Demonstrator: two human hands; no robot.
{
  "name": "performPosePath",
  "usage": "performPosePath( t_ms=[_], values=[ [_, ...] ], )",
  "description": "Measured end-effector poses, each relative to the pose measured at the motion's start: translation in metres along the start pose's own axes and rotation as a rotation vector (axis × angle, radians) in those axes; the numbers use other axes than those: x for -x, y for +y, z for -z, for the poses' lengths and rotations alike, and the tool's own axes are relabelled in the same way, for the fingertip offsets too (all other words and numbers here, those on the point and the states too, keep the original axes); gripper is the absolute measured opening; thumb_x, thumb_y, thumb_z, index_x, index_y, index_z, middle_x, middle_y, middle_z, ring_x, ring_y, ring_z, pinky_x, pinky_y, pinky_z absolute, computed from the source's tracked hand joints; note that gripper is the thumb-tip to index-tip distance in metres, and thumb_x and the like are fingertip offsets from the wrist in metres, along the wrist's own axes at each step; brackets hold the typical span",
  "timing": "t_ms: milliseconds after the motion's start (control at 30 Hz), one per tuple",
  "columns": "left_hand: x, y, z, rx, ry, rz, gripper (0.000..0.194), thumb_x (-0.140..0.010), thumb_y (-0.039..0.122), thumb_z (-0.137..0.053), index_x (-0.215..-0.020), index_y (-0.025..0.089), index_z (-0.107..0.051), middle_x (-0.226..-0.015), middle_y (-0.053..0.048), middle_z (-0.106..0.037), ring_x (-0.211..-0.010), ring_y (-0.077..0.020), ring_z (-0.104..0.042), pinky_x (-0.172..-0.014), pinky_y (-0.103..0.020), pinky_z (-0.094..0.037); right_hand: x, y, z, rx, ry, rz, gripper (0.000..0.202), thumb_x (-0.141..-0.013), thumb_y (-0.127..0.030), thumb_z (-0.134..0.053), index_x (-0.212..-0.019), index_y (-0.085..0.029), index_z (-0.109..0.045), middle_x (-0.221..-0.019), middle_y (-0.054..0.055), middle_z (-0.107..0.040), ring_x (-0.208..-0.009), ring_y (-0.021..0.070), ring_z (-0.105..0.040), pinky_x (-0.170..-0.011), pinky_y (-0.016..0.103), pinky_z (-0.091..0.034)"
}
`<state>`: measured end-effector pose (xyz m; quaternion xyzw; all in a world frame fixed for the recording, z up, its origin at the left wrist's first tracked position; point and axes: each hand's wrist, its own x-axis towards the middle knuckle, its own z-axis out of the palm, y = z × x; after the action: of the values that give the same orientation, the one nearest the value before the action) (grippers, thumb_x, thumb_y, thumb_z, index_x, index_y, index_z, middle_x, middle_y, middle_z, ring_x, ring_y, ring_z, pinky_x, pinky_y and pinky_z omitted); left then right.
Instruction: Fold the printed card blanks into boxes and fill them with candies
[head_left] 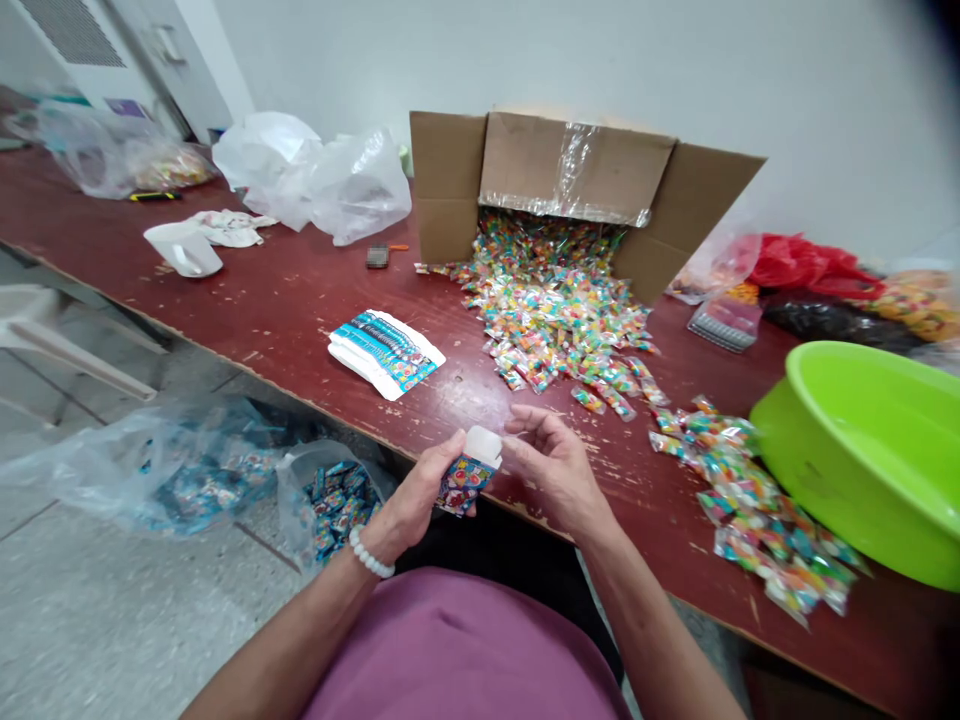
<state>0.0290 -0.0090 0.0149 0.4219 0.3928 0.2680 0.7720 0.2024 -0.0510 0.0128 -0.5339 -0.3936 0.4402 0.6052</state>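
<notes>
A small, printed blue-and-red card box [465,482] with a white inside was held by a person's left hand [420,495], at the front edge of a worn, dark red wooden counter [285,310]. The left hand pinched the box by its sides, thumb along one wall; its raised white flap pointed up. The right hand [559,465] was close by, empty, its fingers loosely curled and parted; whether its thumb touched the flap could not be told.

The thin card seemed likely to buckle if the left hand squeezed harder, and the flap could crease if the right thumb pushed against it. With the box out at the edge, a slack grip might have dropped it into the lap.

Beyond lay a loose heap of small, clear-wrapped multicoloured sweets [555,310], spilling from a tipped brown cardboard carton [577,170]. A careless reach could have scattered them, or knocked the blue-and-white stack of flat printed card [390,352] askew.
</notes>
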Motion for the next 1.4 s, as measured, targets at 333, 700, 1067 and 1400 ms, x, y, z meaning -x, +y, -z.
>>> performPosePath(
  t_ms=[333,700,1067,1400],
  values=[
    [0.007,-0.001,-0.013,0.184,-0.004,0.023,0.043,-0.081,0.058,-0.067,-0.088,0.015,-0.068,-0.069,-0.003,-0.066,-0.052,-0.0147,-0.06,-0.042,-0.024,-0.05,0.016,0.001,-0.021,0.107,-0.077,0.03,0.024,-0.084,-0.043,-0.072,-0.083,-0.019,-0.072,-0.073,0.0,-0.067,-0.052,0.0112,-0.057,-0.048,0.023,-0.048],
    [0.005,-0.001,-0.013,0.242,0.02,0.154,0.05,-0.095,0.056,-0.046,-0.104,0.014,-0.07,-0.067,-0.003,-0.068,-0.045,-0.0133,-0.058,-0.041,-0.024,-0.049,0.014,-0.002,-0.019,0.255,-0.145,0.028,0.016,-0.087,-0.033,-0.067,-0.09,-0.019,-0.075,-0.084,0.004,-0.075,-0.062,0.0145,-0.066,-0.053,0.023,-0.053],
    [0.006,-0.002,-0.007,0.079,0.053,0.106,0.067,-0.082,0.074,-0.053,-0.095,0.012,-0.073,-0.071,-0.007,-0.071,-0.049,-0.0128,-0.058,-0.043,-0.023,-0.049,0.012,-0.003,-0.023,0.176,-0.166,-0.058,0.02,-0.086,-0.036,-0.068,-0.082,-0.017,-0.071,-0.073,0.003,-0.072,-0.053,0.0129,-0.062,-0.048,0.022,-0.052],
    [0.006,-0.007,0.008,0.333,0.044,0.144,0.03,-0.078,0.036,-0.062,-0.098,0.016,-0.072,-0.065,-0.001,-0.066,-0.044,-0.014,-0.056,-0.039,-0.026,-0.046,0.028,0.011,-0.031,0.272,-0.334,0.259,0.014,-0.092,-0.026,-0.065,-0.105,-0.026,-0.069,-0.116,0.005,-0.068,-0.108,0.0209,-0.063,-0.093,0.036,-0.051]
  ],
)
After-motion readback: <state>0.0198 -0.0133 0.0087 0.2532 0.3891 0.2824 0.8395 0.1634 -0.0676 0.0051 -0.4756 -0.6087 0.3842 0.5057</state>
